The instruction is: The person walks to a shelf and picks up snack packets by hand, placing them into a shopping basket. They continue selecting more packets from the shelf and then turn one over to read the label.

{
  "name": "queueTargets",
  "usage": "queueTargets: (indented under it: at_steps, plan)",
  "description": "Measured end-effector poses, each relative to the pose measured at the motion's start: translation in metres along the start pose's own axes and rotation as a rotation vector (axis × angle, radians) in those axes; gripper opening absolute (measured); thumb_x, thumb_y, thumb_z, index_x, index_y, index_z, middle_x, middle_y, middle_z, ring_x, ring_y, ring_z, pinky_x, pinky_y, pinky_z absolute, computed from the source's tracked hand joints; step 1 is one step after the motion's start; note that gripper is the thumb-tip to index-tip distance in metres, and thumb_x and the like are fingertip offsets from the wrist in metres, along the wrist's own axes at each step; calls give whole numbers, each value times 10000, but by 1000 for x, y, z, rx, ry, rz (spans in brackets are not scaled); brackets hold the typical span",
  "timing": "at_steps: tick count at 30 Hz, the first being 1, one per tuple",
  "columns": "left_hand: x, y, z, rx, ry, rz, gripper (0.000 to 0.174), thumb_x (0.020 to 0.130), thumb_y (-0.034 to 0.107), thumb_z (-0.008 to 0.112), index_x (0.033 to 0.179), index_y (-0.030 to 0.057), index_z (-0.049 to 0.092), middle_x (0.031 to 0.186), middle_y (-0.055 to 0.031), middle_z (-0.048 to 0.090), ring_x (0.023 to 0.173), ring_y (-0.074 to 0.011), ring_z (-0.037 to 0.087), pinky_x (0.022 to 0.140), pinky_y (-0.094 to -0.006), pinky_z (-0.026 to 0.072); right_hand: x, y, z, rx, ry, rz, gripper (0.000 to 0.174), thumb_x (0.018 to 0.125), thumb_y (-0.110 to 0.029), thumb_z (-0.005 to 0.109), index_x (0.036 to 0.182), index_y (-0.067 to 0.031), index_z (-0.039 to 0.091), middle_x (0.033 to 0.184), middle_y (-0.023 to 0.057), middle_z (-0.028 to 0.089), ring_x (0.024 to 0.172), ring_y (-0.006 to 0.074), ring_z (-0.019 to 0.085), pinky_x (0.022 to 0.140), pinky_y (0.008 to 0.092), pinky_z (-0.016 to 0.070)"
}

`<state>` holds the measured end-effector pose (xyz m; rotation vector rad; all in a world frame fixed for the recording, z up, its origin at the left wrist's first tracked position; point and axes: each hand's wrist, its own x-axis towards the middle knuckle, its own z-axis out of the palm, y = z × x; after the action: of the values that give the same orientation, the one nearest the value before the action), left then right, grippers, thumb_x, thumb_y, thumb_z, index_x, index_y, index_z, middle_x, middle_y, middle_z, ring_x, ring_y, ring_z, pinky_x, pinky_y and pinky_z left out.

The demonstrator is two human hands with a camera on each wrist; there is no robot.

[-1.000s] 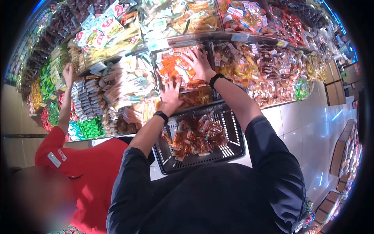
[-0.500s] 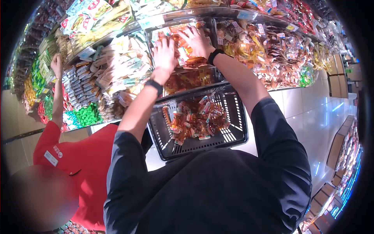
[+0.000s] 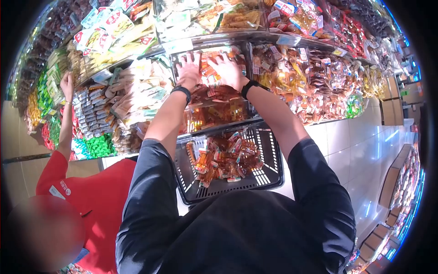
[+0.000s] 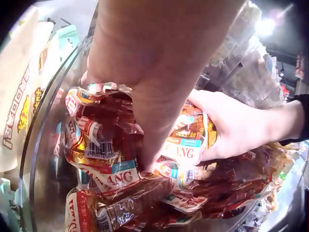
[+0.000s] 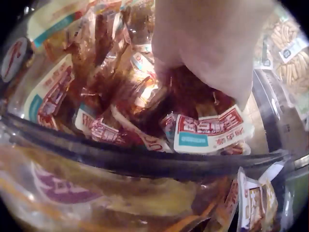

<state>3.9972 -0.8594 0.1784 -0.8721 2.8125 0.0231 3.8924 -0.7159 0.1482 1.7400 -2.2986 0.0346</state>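
In the head view, my left hand [image 3: 188,71] lies with spread fingers on brown snack packets [image 3: 214,91] in a shelf bin. Beside it, my right hand [image 3: 228,72] rests on the same packets, its fingers stretched forward. The left wrist view has the left thumb reaching down among glossy packets [image 4: 116,145] with red and teal labels, fingertips showing past their far side. There the right hand [image 4: 231,123] presses at labelled packets from the right. Seen from the right wrist, the palm covers part of a pile of packets [image 5: 101,77] behind the bin's dark front rim [image 5: 120,159].
A black basket [image 3: 219,197] holding several similar brown packets stands between me and the shelf. Bins of pale packets [image 3: 143,86] and yellow-brown packets [image 3: 287,68] flank this one. A person in a red shirt [image 3: 100,201] stands at left, one arm stretched toward the shelf.
My left hand has moved forward from the bin's near edge onto the packets. The right hand has come a little back toward me. The basket looks unchanged.
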Motion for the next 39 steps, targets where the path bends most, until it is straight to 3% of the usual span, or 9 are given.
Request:
queueTargets:
  at_steps: [3,12,18,23,27,30,35,37,39]
  plan:
    - [-1,-4,4,-42,-28,22,1130,643,379,912,1549,269,247,1567,-140,257,1448,-433,280,1102,-597,384,-5,0,-4,131,-35,7,823,679,-248,835,1412,-166,469,1289,150,562,1292,352,485,889,410,568]
    - [-11,-27,20,-318,368,268,835,655,51,798,1395,204,441,1294,-145,568,1215,-398,548,953,-486,526,-25,14,-44,428,192,-42,593,694,-107,763,1245,-83,547,1147,121,581,1130,332,546,848,419,541]
    - [-123,-16,-68,-346,566,495,694,671,94,773,1315,95,513,1083,-164,593,1024,-349,616,782,-447,569,-90,-19,-153,550,440,-34,550,641,-63,767,1164,-61,596,1109,116,598,1053,351,576,841,441,514]
    - [-268,15,-47,-341,237,391,769,665,133,821,1349,106,472,1070,-137,581,989,-323,622,768,-460,558,-214,-88,-192,654,99,83,618,591,-59,789,1179,-71,597,1056,120,582,1029,357,573,841,441,509]
    - [-319,27,59,-540,-124,378,791,642,46,794,1355,95,457,1113,-157,572,1065,-370,581,867,-460,529,-289,-138,-126,749,-164,205,664,601,-33,764,1235,-49,569,1105,130,575,1089,361,556,862,442,513]
    - [-317,25,137,-570,-101,384,771,660,-28,735,1372,101,467,1152,-161,580,1108,-386,581,912,-466,512,-310,-163,-82,787,-216,244,684,652,-155,818,1267,-64,533,1170,171,540,1140,391,526,905,474,490]
    - [-291,-4,113,-617,-321,468,719,700,297,808,1339,83,557,1361,-196,560,1204,-358,579,995,-417,492,-307,-162,-88,690,-549,206,1026,630,-248,862,1500,-104,339,1507,226,326,1371,450,375,1071,537,404]
    - [-256,-5,88,-890,-135,394,280,784,197,733,996,18,689,876,-165,711,834,-305,710,737,-374,554,-303,-149,-86,757,-506,203,1000,642,-262,859,1489,-115,349,1515,229,319,1373,456,370,1059,562,404]
    - [-223,-2,78,-878,229,148,260,857,243,686,902,-14,678,824,-154,708,754,-316,703,691,-394,556,-293,-140,-98,800,-465,182,847,704,-264,828,1425,-95,417,1461,222,381,1331,441,423,1054,531,418]
